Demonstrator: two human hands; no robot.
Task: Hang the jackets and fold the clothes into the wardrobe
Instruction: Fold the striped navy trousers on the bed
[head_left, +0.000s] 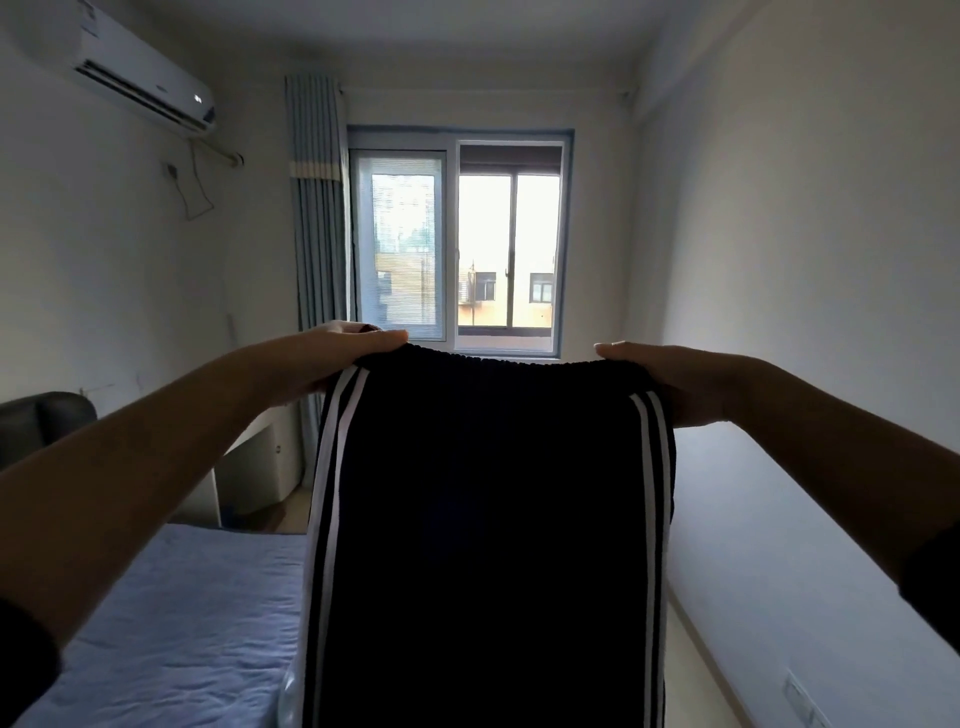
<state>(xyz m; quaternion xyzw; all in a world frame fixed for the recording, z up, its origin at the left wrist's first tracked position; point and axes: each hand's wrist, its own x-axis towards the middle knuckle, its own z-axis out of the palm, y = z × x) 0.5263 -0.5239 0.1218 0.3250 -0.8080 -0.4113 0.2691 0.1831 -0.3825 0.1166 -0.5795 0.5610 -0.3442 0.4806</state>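
Both bare forearms reach forward and up, spread wide and about level with each other. The left hand (322, 366) grips the left end of the waistband (498, 359) of the dark trousers (488, 519), thumb laid along its top edge. The right hand (675, 382) grips the waistband's right end the same way.

Dark trousers (488, 519) cut off below; fingers of left hand (322, 364) and right hand (675, 382) hidden behind them.
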